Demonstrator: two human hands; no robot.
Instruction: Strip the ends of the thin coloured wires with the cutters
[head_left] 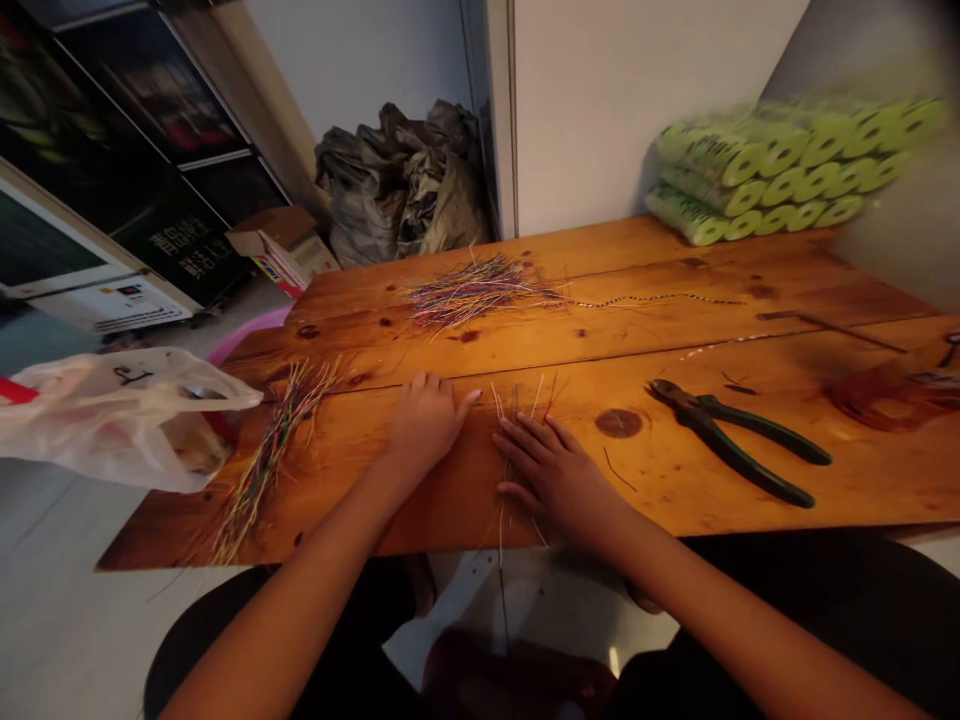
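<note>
My left hand rests on the wooden table with its thumb out to the side and its fingers bent slightly down; nothing shows in it. To its right, my right hand lies flat, fingers stretched over a few thin loose wires. Their ends stick out beyond the fingertips and toward the table's front edge, and the hand hides their middles. A bundle of coloured wires lies left of my left hand. Pliers with dark green handles lie with handles spread, right of my right hand.
A larger pile of coloured wires lies farther back on the wooden table. A white plastic bag is at the left edge. Green-wrapped rolls are stacked back right. Sacks and a cardboard box stand behind.
</note>
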